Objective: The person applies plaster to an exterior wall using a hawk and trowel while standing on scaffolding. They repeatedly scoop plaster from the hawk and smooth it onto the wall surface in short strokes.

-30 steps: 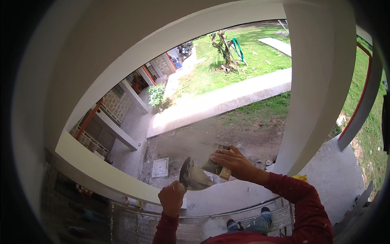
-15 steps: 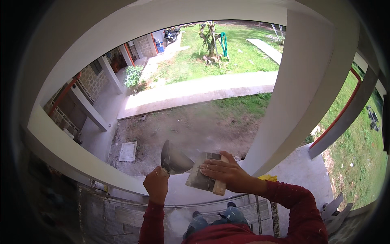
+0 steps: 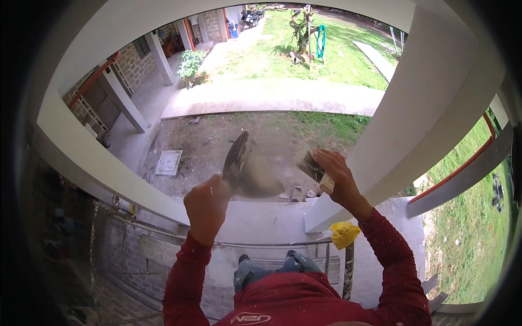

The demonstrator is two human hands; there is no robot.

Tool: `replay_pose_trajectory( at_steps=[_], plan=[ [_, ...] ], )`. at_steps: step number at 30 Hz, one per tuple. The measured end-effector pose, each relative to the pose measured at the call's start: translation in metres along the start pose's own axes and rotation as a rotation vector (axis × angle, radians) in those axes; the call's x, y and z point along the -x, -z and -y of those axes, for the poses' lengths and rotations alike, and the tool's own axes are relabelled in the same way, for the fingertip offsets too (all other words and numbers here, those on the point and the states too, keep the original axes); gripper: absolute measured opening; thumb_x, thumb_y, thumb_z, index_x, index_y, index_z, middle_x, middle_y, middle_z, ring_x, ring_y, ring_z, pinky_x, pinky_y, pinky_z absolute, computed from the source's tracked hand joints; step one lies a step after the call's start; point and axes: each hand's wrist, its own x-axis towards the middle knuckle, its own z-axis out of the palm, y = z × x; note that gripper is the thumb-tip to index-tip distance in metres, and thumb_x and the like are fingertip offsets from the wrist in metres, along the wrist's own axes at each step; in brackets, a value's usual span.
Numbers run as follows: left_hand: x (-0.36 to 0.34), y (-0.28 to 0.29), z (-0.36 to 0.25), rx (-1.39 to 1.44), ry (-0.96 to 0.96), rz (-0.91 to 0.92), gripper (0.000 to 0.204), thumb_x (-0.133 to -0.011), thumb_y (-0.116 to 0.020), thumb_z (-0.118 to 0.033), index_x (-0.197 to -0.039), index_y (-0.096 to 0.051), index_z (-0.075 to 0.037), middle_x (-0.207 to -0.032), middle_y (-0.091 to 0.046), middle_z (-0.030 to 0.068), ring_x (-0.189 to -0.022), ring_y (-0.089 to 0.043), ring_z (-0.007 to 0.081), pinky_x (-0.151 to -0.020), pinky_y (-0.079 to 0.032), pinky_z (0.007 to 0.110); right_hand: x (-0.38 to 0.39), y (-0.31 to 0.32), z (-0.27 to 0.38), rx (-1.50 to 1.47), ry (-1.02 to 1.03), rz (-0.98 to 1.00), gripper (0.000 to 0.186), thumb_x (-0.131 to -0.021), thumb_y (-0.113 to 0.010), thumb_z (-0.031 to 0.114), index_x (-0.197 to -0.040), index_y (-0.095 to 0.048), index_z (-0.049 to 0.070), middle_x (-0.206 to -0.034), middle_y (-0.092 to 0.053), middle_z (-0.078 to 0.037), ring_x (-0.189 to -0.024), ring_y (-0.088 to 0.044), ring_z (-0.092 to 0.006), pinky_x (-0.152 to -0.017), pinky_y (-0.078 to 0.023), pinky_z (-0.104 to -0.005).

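Left grip: clenched; the left hand (image 3: 206, 204) was closed in a fist at the lower left end of a dark curved pan (image 3: 237, 163).
Right grip: grasping; the right hand (image 3: 336, 173) was wrapped over a wide-bladed trowel (image 3: 311, 167), whose pale handle (image 3: 327, 183) showed beside the palm.
Tool position: pan and trowel were held apart in front of the body, the trowel to the right.
Pan attitude: tilted; its pale inner side was blurred, so its contents could not be told.
Sleeves (image 3: 187, 271): red, marked with pale specks.
Pipe rail (image 3: 272, 244): ran across below both hands.
Yellow cloth (image 3: 345, 234): hung at the rail, near the right forearm.
Column (image 3: 402, 98): pale; rose to the right of the trowel.
Beam (image 3: 109, 152): pale; slanted down toward the left wrist.
Ground beyond: bare soil (image 3: 217, 136) with a square cover (image 3: 168, 162), then a walkway (image 3: 283, 95) and grass (image 3: 348, 65).
Far area: a tree (image 3: 300, 32) stood beside a green loop (image 3: 321, 43).
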Motion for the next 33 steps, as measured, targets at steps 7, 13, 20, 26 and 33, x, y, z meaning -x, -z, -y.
replay_pose_trajectory(
  at_steps=[7,13,20,26,33],
  plan=[
    [-0.027,0.046,-0.023,-0.286,-0.243,-0.227,0.012,-0.087,-0.076,-0.021,-0.091,-0.071,-0.011,-0.074,-0.069,0.0138,-0.071,-0.072,0.0359,-0.061,-0.055,0.044,-0.041,0.051,0.070,0.289,0.250,-0.136,0.052,-0.081,-0.085,0.018,-0.132,-0.074,0.012,-0.141,-0.072,-0.007,-0.140,-0.060,-0.0341,-0.115,-0.036,-0.0538],
    [-0.027,0.055,-0.029,-0.366,-0.351,-0.200,0.008,-0.087,-0.073,-0.018,-0.090,-0.071,-0.011,-0.071,-0.068,0.0126,-0.066,-0.070,0.0332,-0.058,-0.053,0.043,-0.060,0.039,0.091,0.279,0.322,-0.032,0.047,-0.086,-0.078,0.013,-0.133,-0.073,0.015,-0.142,-0.071,-0.001,-0.139,-0.060,-0.0311,-0.112,-0.034,-0.0547],
    [-0.024,0.055,0.003,-0.437,-0.092,-0.224,0.018,-0.087,-0.078,-0.021,-0.097,-0.069,-0.010,-0.080,-0.072,0.0149,-0.079,-0.072,0.0411,-0.066,-0.056,0.049,-0.046,0.006,0.087,0.253,0.340,0.102,0.048,-0.086,-0.080,0.008,-0.133,-0.074,0.014,-0.139,-0.073,-0.005,-0.137,-0.062,-0.0304,-0.113,-0.035,-0.0562],
    [0.007,0.047,0.041,-0.249,0.206,-0.061,0.025,-0.078,-0.086,-0.021,-0.094,-0.072,-0.006,-0.086,-0.074,0.0177,-0.084,-0.073,0.0428,-0.073,-0.057,0.050,-0.115,0.036,0.019,-1.116,-0.513,-0.488,0.040,-0.094,-0.074,0.000,-0.132,-0.062,-0.002,-0.126,-0.071,-0.015,-0.125,-0.067,-0.0304,-0.110,-0.051,-0.0473],
    [0.079,-0.037,0.054,0.011,0.260,0.115,0.022,-0.077,-0.083,-0.023,-0.093,-0.076,-0.010,-0.083,-0.075,0.0152,-0.081,-0.073,0.0400,-0.072,-0.056,0.049,-0.267,0.092,-0.037,-1.731,-0.145,-0.715,0.047,-0.105,-0.056,0.000,-0.149,-0.041,-0.004,-0.153,-0.051,-0.022,-0.145,-0.050,-0.0351,-0.128,-0.040,-0.0511]
  ],
)
